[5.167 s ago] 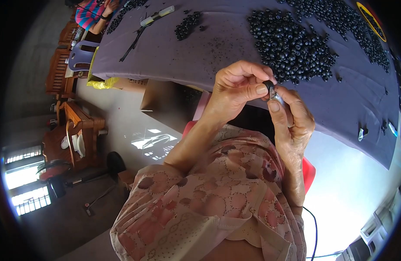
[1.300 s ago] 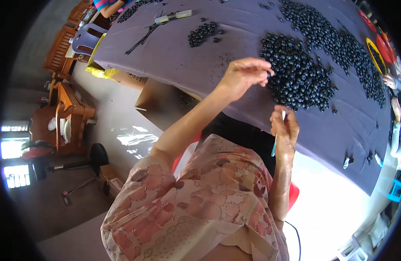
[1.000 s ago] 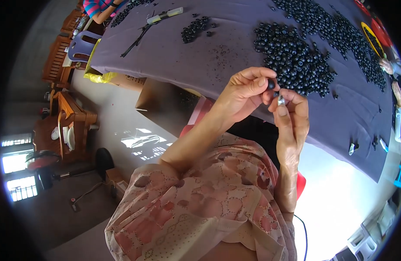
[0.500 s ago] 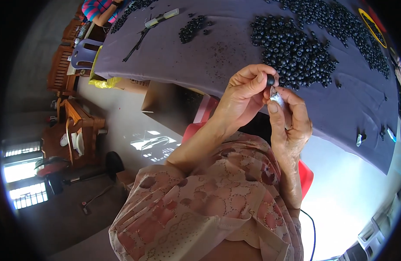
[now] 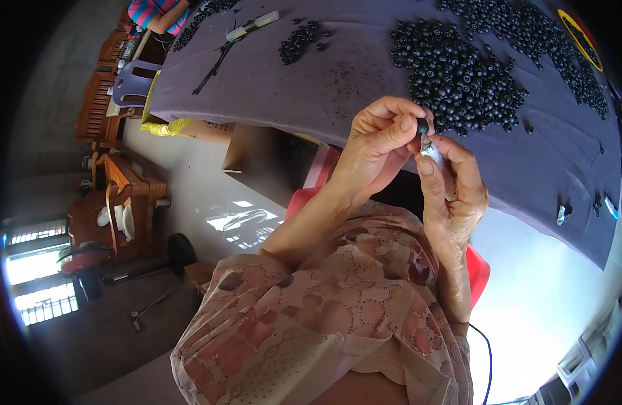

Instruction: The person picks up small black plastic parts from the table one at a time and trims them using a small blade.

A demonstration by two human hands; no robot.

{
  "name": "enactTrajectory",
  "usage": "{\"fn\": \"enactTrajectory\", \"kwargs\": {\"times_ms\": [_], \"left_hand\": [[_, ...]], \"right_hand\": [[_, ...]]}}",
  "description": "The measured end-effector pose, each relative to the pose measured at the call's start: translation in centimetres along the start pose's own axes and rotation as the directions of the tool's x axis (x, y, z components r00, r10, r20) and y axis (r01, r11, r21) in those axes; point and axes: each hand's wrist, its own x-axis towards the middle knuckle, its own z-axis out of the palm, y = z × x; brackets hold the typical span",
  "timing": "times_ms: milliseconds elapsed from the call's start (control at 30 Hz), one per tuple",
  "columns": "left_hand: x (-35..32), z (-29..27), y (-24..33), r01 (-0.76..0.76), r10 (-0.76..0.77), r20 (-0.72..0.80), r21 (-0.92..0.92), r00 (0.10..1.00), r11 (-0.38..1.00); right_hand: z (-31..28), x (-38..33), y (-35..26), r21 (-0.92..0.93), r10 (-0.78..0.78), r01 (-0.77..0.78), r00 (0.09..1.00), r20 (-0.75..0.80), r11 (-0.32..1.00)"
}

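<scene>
My left hand [image 5: 382, 138] pinches a small round black bead-like piece [image 5: 422, 126] between thumb and fingertips. Just below it, my right hand [image 5: 456, 185] grips a short pointed blade [image 5: 430, 150] with a shiny silver wrapping. The blade's tip is at the lower side of the piece; whether it cuts in is too small to tell. Both hands are raised in front of my body, over the near edge of the table. Beyond them lies a large heap of similar black pieces [image 5: 459, 81], some showing a hole in the top.
A purple-grey cloth [image 5: 257, 88] covers the table. On it are a smaller pile of black pieces [image 5: 299, 44], a stick-like tool [image 5: 250, 27], dark crumbs, silver scraps [image 5: 561, 214] and a yellow-rimmed container [image 5: 581, 40]. Another person's arm [image 5: 166, 20] shows at far left. A cardboard box [image 5: 264, 155] stands below.
The whole view has shifted slightly. Both hands keep the same hold on the black piece and the blade, with barely any movement between them.
</scene>
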Motion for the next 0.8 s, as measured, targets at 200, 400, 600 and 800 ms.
{"fn": "enactTrajectory", "kwargs": {"times_ms": [200,400,600,800], "left_hand": [[-0.02,0.05,0.18,-0.029,0.029,-0.008,0.054,1.000,0.998],[-0.18,0.23,0.31,-0.056,0.059,-0.021,0.105,0.998,0.993],[-0.34,0.30,0.39,-0.056,0.059,-0.015,0.115,0.998,0.992],[-0.34,0.28,0.15,-0.068,0.073,-0.032,0.125,0.997,0.990]], "right_hand": [[0.03,-0.08,0.08,0.012,0.000,0.000,1.000,0.015,1.000],[0.16,-0.17,0.06,0.049,0.041,-0.043,0.999,0.027,0.998],[0.17,-0.29,0.04,0.086,0.078,-0.081,0.996,0.042,0.993],[0.23,-0.34,0.16,0.078,0.085,-0.087,0.996,0.040,0.993]]}}
